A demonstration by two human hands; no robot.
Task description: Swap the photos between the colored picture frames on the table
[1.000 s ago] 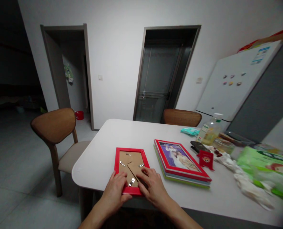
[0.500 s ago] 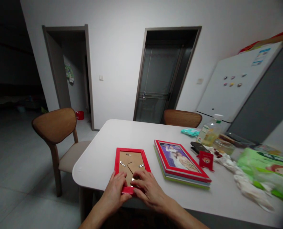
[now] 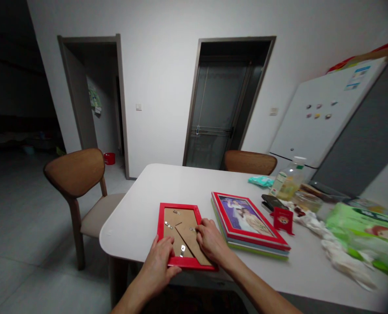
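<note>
A red picture frame [image 3: 161, 222] lies face down near the table's front edge, its brown backing board [image 3: 171, 235] with a fold-out stand and small metal clips facing up. My left hand [image 3: 159, 259] grips the lower left corner, thumb at the front edge and fingers over the backing. With curled fingers, my right hand [image 3: 211, 240] holds the right side of the frame, fingertips at the right-hand metal clip [image 3: 192, 229], which they partly cover. The lower metal clip [image 3: 182, 249] shows between the hands. Just to the right rests a stack of picture frames [image 3: 253, 218], a red one with a photo on top.
On the white table [image 3: 181, 179] stand a bottle [image 3: 287, 179] and a clear container [image 3: 307, 201]. Also there are a dark phone-like object [image 3: 272, 201], a red card [image 3: 282, 220], white cloth [image 3: 341, 257] and a green tissue pack [image 3: 367, 229]. A chair [image 3: 76, 172] is at the left.
My right hand has moved from the frame's lower edge up and right to the right-hand clip, uncovering the lower clip and the stand. My left hand stays at the lower left corner.
</note>
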